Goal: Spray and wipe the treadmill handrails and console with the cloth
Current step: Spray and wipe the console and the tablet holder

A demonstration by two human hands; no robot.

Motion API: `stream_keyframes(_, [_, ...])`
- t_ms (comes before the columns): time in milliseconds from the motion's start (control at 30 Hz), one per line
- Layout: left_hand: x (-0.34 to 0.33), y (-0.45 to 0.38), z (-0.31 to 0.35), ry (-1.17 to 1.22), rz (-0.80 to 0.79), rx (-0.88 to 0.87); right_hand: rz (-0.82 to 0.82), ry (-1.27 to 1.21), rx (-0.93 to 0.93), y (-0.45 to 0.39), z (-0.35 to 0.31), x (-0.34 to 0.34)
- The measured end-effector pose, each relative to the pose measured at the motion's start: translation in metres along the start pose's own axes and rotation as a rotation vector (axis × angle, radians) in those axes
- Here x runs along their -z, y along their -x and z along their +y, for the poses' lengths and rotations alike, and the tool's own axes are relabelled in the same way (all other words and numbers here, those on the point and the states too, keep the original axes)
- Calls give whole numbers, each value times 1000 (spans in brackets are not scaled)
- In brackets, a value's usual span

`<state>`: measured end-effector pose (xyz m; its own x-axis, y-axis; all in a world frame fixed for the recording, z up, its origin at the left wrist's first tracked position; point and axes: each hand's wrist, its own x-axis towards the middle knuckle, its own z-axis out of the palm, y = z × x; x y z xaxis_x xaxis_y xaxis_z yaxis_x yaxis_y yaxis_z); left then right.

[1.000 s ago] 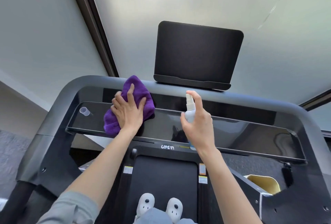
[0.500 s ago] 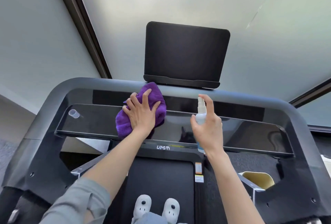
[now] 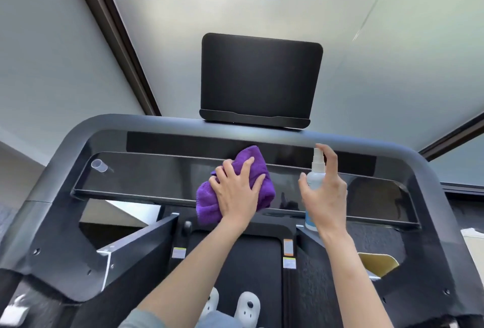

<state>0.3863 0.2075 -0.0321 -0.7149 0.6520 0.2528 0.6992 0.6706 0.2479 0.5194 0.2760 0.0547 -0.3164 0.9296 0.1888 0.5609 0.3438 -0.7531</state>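
Console stage, mid-frame: our left hand [image 3: 237, 194], fingers spread, presses the bunched purple cloth [image 3: 252, 167] on the glossy black console panel [image 3: 157, 181]; our right hand [image 3: 326, 196] grips the small white spray bottle [image 3: 315, 181]; we judge the grey handrails [image 3: 65, 160] remain.

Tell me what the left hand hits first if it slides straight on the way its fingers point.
Probably the treadmill's grey top rail, after the left hand pushes the purple cloth up the glossy console panel; depth is unclear.

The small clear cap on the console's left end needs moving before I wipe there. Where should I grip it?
Pinch the cap across its round sides, coming from above with the left hand: it lies tilted on the glossy console, likely to roll if nudged.
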Motion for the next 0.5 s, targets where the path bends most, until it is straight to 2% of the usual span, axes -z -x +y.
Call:
stream_keyframes(267, [-10,-66,-15,48,1,-3,-2,12,-42,-6,18,9])
stream_keyframes(500, [1,2,28,52,-41,-74,70,19,-65,-5,35,38])
